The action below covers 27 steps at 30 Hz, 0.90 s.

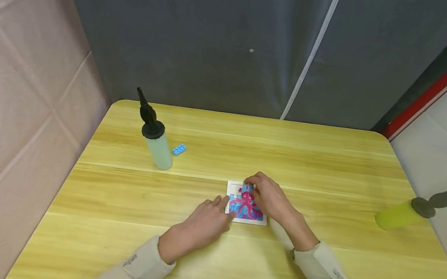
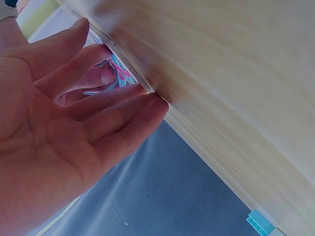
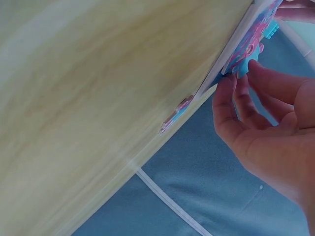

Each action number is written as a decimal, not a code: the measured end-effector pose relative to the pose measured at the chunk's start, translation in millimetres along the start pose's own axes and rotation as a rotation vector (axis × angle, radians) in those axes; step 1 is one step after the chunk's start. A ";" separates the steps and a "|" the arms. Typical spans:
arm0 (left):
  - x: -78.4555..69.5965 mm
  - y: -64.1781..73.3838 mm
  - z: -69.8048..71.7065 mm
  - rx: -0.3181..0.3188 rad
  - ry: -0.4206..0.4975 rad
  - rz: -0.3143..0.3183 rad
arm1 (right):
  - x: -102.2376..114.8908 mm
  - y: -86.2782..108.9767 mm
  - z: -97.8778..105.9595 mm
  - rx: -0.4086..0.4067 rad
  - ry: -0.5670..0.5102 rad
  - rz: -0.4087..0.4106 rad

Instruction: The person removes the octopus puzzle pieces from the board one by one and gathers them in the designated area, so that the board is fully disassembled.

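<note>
1. Right hand (image 1: 271, 199): mine, thumb and fingertips pinching a blue puzzle piece (image 3: 244, 68) at the top of the picture. So thin a piece, I judged, suited the fingertips better than a full fist.
2. Left hand (image 1: 207, 219): mine, holding nothing. Fingers nearly straight, tips touching the tray's left side, probably to brace it against sliding under the other hand's work.
3. White puzzle tray (image 1: 234, 187): one, flat on the counter (image 1: 311, 162), between my hands, where both could reach it without stretching.
4. Octopus picture (image 1: 245, 206): pink on blue, set in the tray. Bare white base showed at upper left; my fingers hid the upper right, so I could not tell how that corner stood.
5. Loose piece (image 3: 177, 116): pink and blue, on the counter near the tray, visible from the right wrist, seemingly set close for easy picking up.
6. Toy brick (image 1: 179, 150): light blue, beyond my left hand, well apart from the tray.
7. Pale green cylinder (image 1: 160, 151), black-topped: just beside the brick, out of my arms' way.
8. Yellow-green cylinder (image 1: 397, 216), dark-topped: near the right edge, likewise aside.
</note>
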State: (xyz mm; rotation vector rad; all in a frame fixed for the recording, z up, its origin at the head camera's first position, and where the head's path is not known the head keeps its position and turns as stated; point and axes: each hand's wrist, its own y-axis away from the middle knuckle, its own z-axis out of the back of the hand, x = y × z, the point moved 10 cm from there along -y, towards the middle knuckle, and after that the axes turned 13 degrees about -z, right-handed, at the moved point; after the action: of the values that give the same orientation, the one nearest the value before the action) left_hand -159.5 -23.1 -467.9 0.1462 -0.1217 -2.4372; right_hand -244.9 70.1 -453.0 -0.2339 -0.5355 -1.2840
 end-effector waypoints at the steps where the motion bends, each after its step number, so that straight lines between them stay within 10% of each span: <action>1: -0.1 0.0 0.2 0.000 -0.001 -0.001 | -0.6 -0.5 0.1 0.000 -0.004 -0.005; 27: 3.1 -6.8 -2.9 -0.010 -0.052 0.047 | -2.8 -7.4 -4.0 0.010 0.028 -0.053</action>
State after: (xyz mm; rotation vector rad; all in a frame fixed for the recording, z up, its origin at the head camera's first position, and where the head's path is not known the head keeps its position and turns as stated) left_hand -165.8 -20.1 -471.9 0.0745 -0.1346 -2.3949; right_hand -251.4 68.6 -458.7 -0.1942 -0.5276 -1.3338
